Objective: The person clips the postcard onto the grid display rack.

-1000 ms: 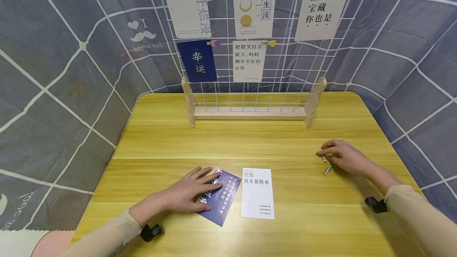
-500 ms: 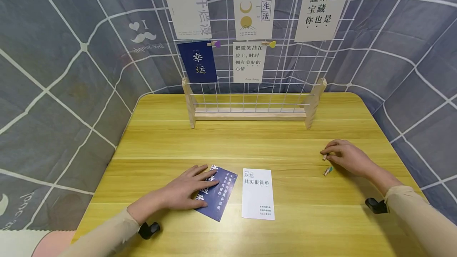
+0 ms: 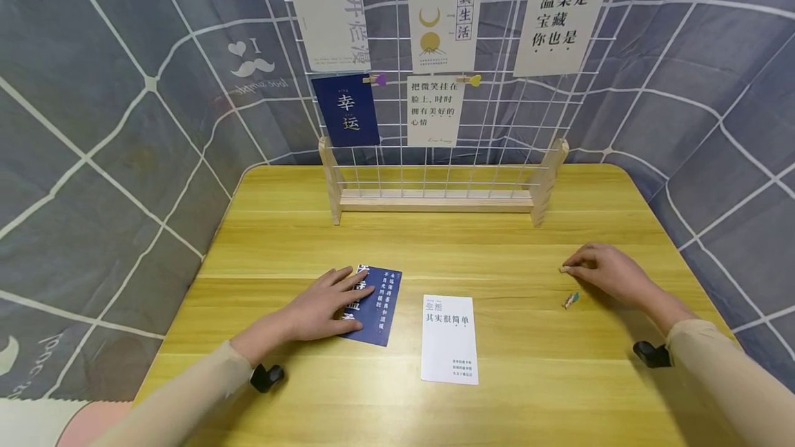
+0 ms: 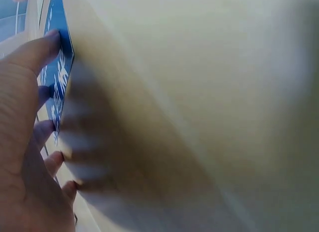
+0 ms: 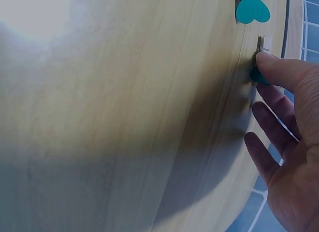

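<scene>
My left hand [image 3: 317,310] rests with spread fingers on a dark blue card [image 3: 383,305] printed with white characters, lying on the wooden table. In the left wrist view the thumb and fingertips touch the face of that blue card [image 4: 60,72]. Over at the right, my right hand [image 3: 611,277] pinches a small wooden clothespin [image 3: 564,269] between thumb and index finger; its teal heart [image 5: 257,76] shows partly in the right wrist view. A second clothespin with a teal heart [image 5: 253,10] lies beside it on the table. Between the hands is a white card [image 3: 448,343].
A white wire grid on a wooden stand [image 3: 435,204] stands at the table's back. Several cards hang on it by heart clothespins, among them a navy card [image 3: 345,110] and a small white card [image 3: 433,112]. Grey checked cloth [image 3: 112,123] surrounds the table.
The blue card has slid away from me and turned straighter under my left hand. My right fingers have closed on the clothespin, which has shifted slightly.
</scene>
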Tool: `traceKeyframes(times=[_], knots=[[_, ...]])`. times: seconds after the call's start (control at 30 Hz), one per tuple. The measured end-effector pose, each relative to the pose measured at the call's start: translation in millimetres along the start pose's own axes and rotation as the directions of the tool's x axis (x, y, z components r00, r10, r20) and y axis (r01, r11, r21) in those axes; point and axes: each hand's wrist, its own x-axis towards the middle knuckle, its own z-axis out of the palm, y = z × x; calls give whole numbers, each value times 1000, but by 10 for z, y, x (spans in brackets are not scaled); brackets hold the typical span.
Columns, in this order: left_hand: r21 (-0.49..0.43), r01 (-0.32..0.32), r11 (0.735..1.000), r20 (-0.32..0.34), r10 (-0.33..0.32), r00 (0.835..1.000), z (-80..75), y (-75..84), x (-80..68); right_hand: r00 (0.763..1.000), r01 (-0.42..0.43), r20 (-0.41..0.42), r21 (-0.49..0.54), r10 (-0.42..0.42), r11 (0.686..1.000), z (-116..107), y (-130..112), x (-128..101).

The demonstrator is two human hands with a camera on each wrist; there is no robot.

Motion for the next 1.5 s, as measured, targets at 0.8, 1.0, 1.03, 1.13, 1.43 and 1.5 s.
traceKeyframes(times=[0.8,1.0,1.03,1.13,1.43,1.5], knots=[[45,162,986,4,-162,987,-147,-99,767,992,-126,-5,44,126,991,76,8,399],[46,173,984,18,-174,984,-161,-96,880,994,-111,-8,46,112,993,84,-20,474],[47,176,983,20,-177,984,-162,-94,899,994,-106,-9,44,106,993,88,-23,486],[42,180,983,19,-181,983,-161,-92,956,995,-94,-19,45,95,995,103,-44,517],[50,189,981,23,-190,982,-137,-115,1043,998,-66,-16,54,67,996,117,-36,494],[49,189,981,23,-191,981,-136,-118,1043,997,-67,-24,61,69,996,113,-22,463]])
